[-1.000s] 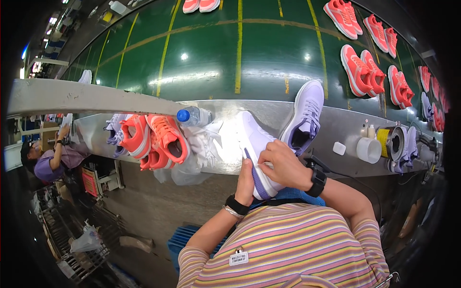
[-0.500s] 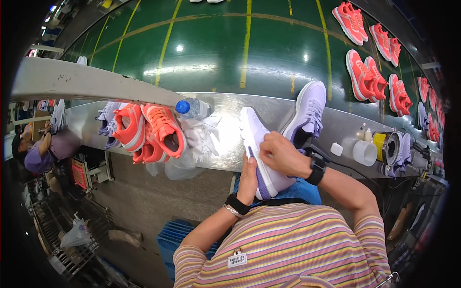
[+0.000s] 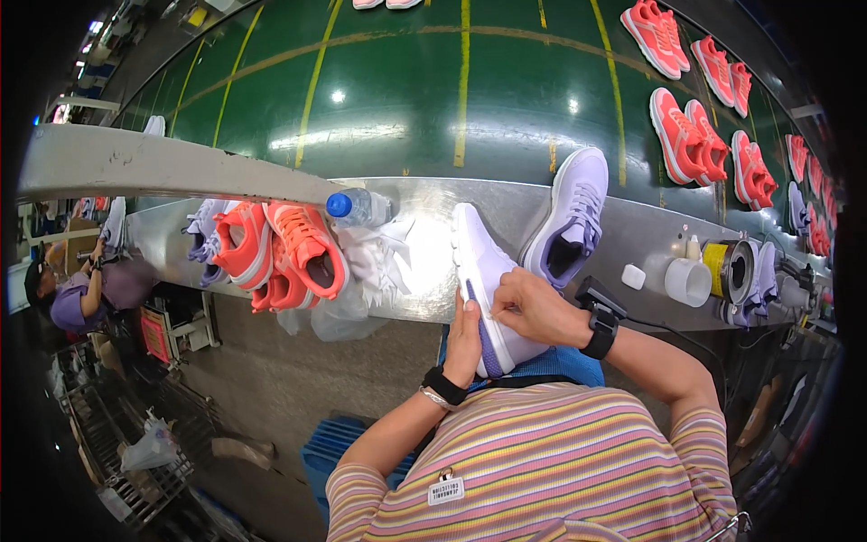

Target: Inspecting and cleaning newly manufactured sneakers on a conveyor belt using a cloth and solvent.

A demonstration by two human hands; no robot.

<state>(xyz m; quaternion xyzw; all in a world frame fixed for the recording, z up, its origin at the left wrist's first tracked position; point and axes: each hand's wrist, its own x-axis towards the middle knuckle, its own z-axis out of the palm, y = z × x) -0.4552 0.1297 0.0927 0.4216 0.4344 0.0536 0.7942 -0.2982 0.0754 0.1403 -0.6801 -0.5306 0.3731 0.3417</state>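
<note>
A lavender sneaker point(image 3: 480, 271) lies sole-up across the front edge of the metal workbench point(image 3: 424, 203). My left hand point(image 3: 465, 339) grips its near end from the left side. My right hand point(image 3: 533, 305) rests on the sole with fingers pinched against its edge; whether it holds a small tool I cannot tell. A second lavender sneaker point(image 3: 571, 221) stands upright just right of it, opening toward me.
Coral sneakers point(image 3: 289, 248) and crumpled white paper point(image 3: 379, 257) lie to the left, beside a plastic water bottle point(image 3: 357, 208). A white cup point(image 3: 688, 282) and a yellow tape roll point(image 3: 727, 268) sit on the right. More coral shoes point(image 3: 695, 135) lie on the green belt. Another person point(image 3: 86, 294) works at far left.
The view has shifted slightly. My hands stay on the upturned sneaker, with the right hand sliding a little along the sole toward the near end.
</note>
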